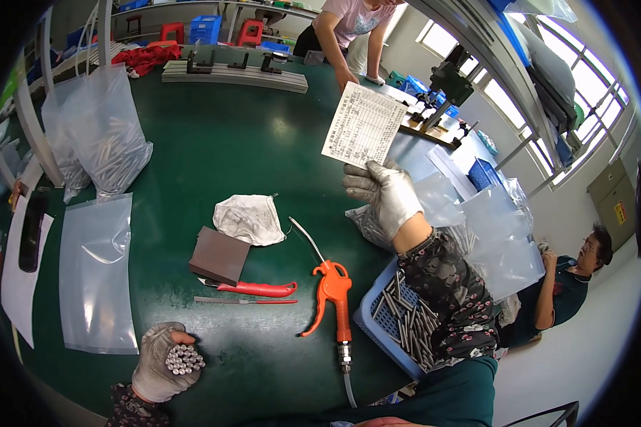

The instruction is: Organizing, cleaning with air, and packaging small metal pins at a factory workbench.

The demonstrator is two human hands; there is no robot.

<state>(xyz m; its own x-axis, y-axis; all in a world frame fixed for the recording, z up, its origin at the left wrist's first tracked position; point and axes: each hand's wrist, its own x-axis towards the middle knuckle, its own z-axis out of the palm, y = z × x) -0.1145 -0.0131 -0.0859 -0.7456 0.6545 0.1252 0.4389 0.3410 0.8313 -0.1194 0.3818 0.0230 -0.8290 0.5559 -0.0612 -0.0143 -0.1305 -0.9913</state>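
Observation:
My left hand (155,370), in a grey-white glove, is wrapped round a bundle of metal rods (185,359), their round ends facing up. Held up over the far right of the table, my gloved right hand (392,193) pinches the lower edge of a printed paper card (365,124). A co-worker's hand (345,77) shows by the card's upper edge; whether it touches the card I cannot tell. Below my right forearm, a blue basket (372,334) holds many loose metal rods (414,324). An orange air blow gun (333,288) lies left of the basket.
On the green table (263,149) lie a white cloth (248,219), a brown block (219,256), a red-handled knife (260,288) and a thin file (242,301). Bags of rods (114,153) stand far left, above a flat plastic bag (96,277). More bags (502,245) lie right. Another person (559,285) sits right.

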